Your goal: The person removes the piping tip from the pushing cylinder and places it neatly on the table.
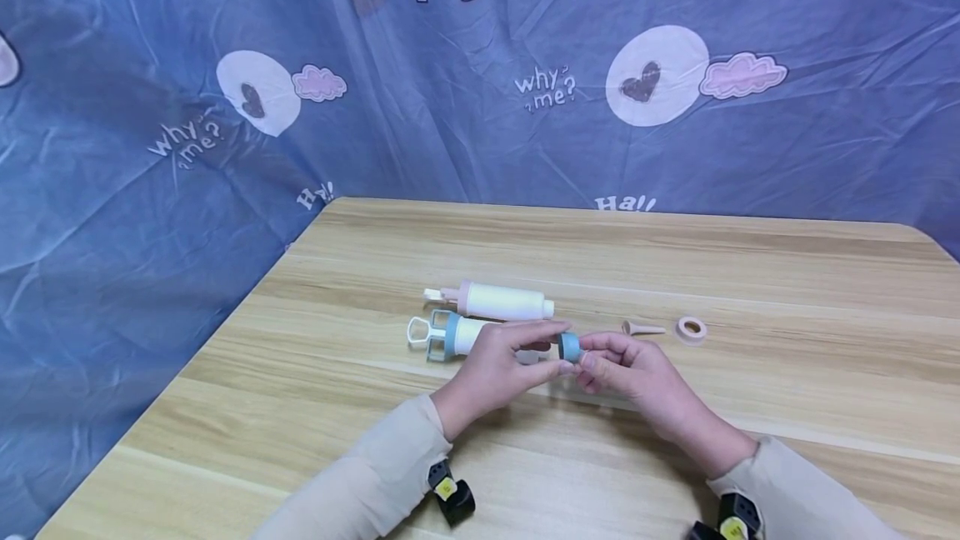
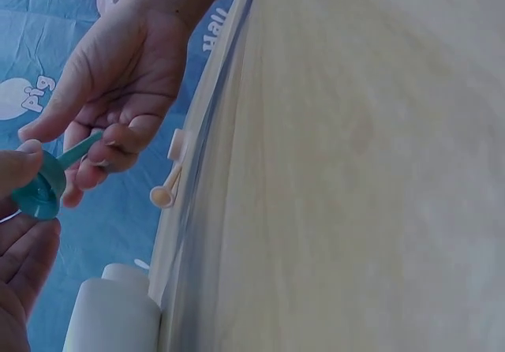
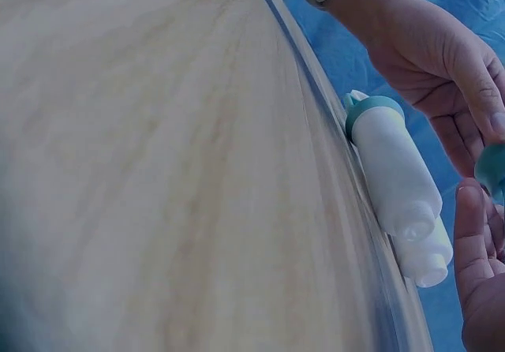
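Observation:
Between both hands is a teal cap ring (image 1: 569, 347) with a narrow nozzle stem (image 2: 81, 148) sticking out of it. My left hand (image 1: 495, 369) pinches the ring between thumb and fingers. From the other side, my right hand (image 1: 641, 373) holds the stem with its fingertips, which partly hide it. Behind the left hand lies a white syringe-like tube with a teal collar (image 1: 451, 335) and a white looped handle (image 1: 418, 332); the hand covers its front end. A similar white tube (image 1: 504, 301) with a pink collar lies just beyond.
To the right of the tubes, a small pink nozzle (image 1: 642, 328) lies on the wooden table (image 1: 787, 290). Beside it sits a pink ring (image 1: 691, 330). A blue patterned cloth (image 1: 465, 132) hangs behind the table's far edge.

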Tool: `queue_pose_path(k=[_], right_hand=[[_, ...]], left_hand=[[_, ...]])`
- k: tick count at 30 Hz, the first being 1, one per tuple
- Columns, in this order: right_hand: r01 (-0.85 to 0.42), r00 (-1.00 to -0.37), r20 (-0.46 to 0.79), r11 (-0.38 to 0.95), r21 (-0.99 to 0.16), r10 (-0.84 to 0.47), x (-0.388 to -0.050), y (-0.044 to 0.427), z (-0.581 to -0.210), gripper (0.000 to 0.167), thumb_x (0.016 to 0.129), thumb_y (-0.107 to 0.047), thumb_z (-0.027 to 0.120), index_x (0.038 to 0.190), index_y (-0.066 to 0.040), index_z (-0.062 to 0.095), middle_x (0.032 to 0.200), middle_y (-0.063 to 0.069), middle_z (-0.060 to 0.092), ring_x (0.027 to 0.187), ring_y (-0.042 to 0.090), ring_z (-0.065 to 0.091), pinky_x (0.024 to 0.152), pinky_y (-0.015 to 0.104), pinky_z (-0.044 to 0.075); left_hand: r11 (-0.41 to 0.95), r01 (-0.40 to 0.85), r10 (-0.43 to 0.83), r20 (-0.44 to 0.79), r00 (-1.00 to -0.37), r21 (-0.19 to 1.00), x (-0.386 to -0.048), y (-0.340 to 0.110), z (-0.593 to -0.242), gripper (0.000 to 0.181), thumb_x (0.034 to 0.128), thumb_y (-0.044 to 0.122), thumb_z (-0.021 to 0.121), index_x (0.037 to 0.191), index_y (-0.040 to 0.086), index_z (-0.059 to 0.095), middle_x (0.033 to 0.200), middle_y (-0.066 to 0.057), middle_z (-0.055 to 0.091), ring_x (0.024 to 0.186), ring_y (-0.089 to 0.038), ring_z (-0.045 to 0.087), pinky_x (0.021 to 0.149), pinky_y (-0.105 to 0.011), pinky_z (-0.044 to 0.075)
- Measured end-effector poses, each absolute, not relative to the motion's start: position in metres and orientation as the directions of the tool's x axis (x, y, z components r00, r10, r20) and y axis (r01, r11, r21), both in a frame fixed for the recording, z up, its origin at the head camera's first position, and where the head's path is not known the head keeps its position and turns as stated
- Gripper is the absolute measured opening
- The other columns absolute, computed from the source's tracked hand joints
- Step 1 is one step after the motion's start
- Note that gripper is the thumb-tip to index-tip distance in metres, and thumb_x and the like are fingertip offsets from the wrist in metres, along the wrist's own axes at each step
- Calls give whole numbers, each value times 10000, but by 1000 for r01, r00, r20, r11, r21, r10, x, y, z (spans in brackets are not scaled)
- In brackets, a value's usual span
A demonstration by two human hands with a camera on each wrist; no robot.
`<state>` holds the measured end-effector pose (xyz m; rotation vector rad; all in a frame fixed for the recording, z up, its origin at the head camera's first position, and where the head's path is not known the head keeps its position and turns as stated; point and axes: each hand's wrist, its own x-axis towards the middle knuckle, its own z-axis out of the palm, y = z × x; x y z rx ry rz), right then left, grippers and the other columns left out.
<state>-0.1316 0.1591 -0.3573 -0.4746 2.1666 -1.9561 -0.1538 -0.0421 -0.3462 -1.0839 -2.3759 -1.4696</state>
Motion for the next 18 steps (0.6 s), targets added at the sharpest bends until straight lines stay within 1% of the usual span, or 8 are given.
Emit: queue_pose_path(k=[4, 9, 15, 18], right_hand=[[-95, -937, 66, 68, -993, -342, -131, 160, -357, 341, 917, -106, 564, 1145, 141, 509, 872, -3, 690, 786, 117, 644, 705, 281, 545], [-89, -945, 65, 63, -994, -321, -132, 163, -357, 272, 910, -88, 568, 1108, 99, 544, 857, 4, 685, 772, 113, 643, 690, 267, 544], [-85, -959, 57, 91, -992, -276, -134, 164, -356, 247, 919, -97, 555, 1072, 96, 563, 832, -10, 662, 755, 101, 624, 680, 251, 536], [-83, -964, 55, 97, -992, -261, -134, 164, -355, 227, 920, -106, 556, 1054, 76, 578, 827, -25, 656, 752, 98, 619, 680, 250, 534]], left_hand=[[252, 593, 461, 444, -768, 765, -155, -46, -347, 388, 785, 124, 736, 1155, 43, 650, 1113, -95, 667, 916, -217, 663, 822, -192, 503], [258, 548, 421, 418, -805, 795, -155, -50, -346, 399, 777, 113, 742, 1162, 66, 651, 1107, -82, 672, 918, -192, 660, 822, -199, 506], [238, 527, 411, 407, -816, 816, -155, -52, -345, 401, 774, 105, 742, 1161, 54, 649, 1102, -91, 673, 917, -186, 659, 823, -207, 508], [232, 527, 412, 408, -815, 817, -155, -52, -345, 399, 774, 101, 742, 1158, 47, 649, 1101, -88, 674, 916, -190, 660, 823, -205, 508]])
